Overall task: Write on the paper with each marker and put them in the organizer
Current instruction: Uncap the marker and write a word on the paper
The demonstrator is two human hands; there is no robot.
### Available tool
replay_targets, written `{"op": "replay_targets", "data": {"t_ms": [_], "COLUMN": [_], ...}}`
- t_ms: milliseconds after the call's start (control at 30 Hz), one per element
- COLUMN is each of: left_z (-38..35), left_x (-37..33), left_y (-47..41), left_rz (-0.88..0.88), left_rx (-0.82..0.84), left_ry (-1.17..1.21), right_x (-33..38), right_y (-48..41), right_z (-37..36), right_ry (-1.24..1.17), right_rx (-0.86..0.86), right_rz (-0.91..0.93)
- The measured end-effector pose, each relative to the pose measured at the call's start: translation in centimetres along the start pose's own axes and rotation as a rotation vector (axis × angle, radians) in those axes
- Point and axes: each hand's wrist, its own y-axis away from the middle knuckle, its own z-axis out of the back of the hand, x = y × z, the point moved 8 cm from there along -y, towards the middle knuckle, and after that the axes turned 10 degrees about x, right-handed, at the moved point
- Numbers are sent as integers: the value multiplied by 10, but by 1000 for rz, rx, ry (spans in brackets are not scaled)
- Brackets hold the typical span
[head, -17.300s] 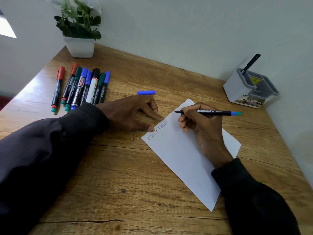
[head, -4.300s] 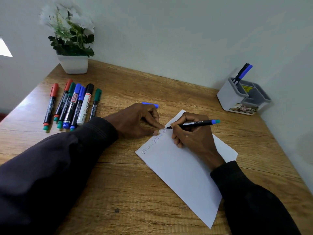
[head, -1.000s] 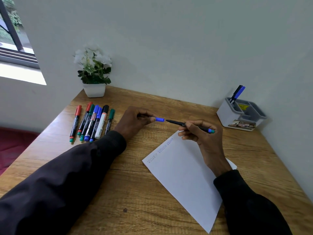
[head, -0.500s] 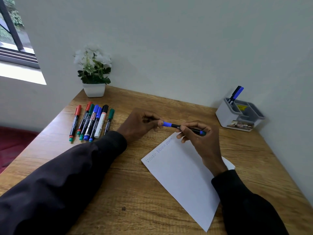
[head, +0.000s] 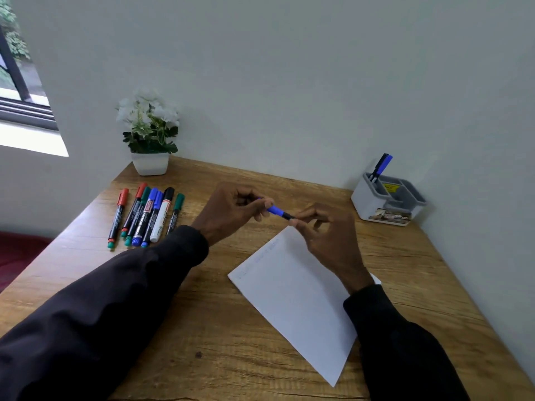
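1. Here, the left hand (head: 231,211) pinches the blue cap end of a marker (head: 277,211), and the right hand (head: 328,237) pinches its black barrel. The marker hangs roughly level just above the far corner of the paper (head: 295,296).
2. Held end to end like this, the hands can press cap and barrel together. I judge the cap is being seated before the marker goes away.
3. The paper lies flat and slanted on the table (head: 202,328), under the right hand. Faint writing (head: 267,248) runs along its far left edge, so it sits where writing is easy.
4. The organizer (head: 373,205) stands at the far right by the wall, probably an easy reach for the right hand.
5. Count: one marker in hand, two standing markers (head: 381,167) in the organizer's far left compartment, and seven capped ones in the row of markers (head: 147,217) at the far left. There is one paper and one organizer.
6. One potted plant (head: 150,140) stands beyond the row.
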Motion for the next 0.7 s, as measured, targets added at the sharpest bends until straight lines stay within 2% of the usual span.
{"op": "replay_targets", "data": {"t_ms": [100,200,333,467,600,700], "left_z": [-10,-20,-27,-27,-22,-15], "left_x": [-10,-28,-37,-28,-19,-11], "left_y": [-7,-20,-34,-37,-30,-27], "left_rz": [34,9,-4,19,35,56], "left_rx": [-18,13,34,16,12,-3], "left_ry": [119,114,111,186,123,107], "right_x": [5,13,6,-33,-73,-99], "right_y": [-1,-3,-12,-23,-30,-43], "right_z": [0,6,39,89,159,192], "right_ry": [94,173,77,37,92,120], "right_rx": [51,87,43,-142,-402,-455], "right_rz": [18,30,-22,-125,-197,-248]}}
